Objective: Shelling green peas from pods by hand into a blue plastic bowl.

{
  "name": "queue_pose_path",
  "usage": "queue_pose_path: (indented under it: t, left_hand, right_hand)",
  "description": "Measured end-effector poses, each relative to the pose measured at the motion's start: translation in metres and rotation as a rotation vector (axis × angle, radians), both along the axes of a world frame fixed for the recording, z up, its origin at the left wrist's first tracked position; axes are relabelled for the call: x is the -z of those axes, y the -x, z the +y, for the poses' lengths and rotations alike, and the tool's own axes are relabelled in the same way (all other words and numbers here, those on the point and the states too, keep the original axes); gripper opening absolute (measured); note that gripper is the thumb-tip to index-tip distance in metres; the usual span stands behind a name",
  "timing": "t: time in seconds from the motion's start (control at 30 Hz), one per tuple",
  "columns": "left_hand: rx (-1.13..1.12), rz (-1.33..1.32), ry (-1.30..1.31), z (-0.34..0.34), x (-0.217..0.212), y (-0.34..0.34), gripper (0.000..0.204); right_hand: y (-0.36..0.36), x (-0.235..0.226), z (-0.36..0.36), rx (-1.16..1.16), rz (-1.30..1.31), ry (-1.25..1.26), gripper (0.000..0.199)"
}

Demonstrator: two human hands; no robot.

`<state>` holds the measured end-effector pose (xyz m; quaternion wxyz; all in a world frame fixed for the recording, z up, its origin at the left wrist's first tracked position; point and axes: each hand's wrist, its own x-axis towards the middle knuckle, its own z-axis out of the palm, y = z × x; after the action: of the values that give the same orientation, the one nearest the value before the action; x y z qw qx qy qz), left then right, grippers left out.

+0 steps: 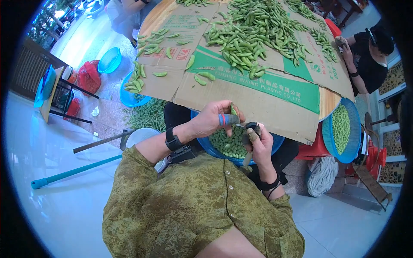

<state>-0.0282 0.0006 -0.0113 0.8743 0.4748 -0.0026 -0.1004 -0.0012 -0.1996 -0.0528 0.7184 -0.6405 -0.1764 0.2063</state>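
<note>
My left hand is closed, pinching a green bean pod upright between thumb and fingers. A blue and red band wraps one of its fingers. Close beside it, my right hand is closed around a small dark object, possibly a small cutting tool, with a thin shiny part pointing toward the left hand; its exact kind is unclear. Both hands are above a blue basket of shelled green beans, just off the table's near edge. A big pile of green pods lies on the flattened cardboard.
Another person sits at the table's right; part of another shows at top left. A second blue basket of beans stands at right. Pods or shells cover floor at left, near a teal pole and an empty-looking blue basin.
</note>
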Motion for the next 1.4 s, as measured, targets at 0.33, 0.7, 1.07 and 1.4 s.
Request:
queue_pose_path:
  t: [0.33, 0.7, 1.07, 1.4]
  left_hand:
    - [-0.025, -0.111, -0.707, -0.006, 0.014, 0.008, 0.016]
    - [0.021, -0.025, -0.697, -0.003, 0.008, 0.008, 0.014]
    - [-0.151, -0.372, -0.865, -0.007, 0.019, 0.01, 0.015]
    - [0.2, 0.376, 0.226, -0.002, 0.017, 0.011, 0.012]
  right_hand:
    - [0.003, -0.006, 0.004, -0.138, 0.261, -0.207, 0.037]
    - [0.012, -0.009, 0.012, -0.101, 0.411, -0.341, 0.03]
    - [0.007, -0.016, 0.014, -0.1, 0.501, -0.377, 0.03]
    - [-0.006, -0.006, 0.006, -0.057, -0.791, 0.004, 0.038]
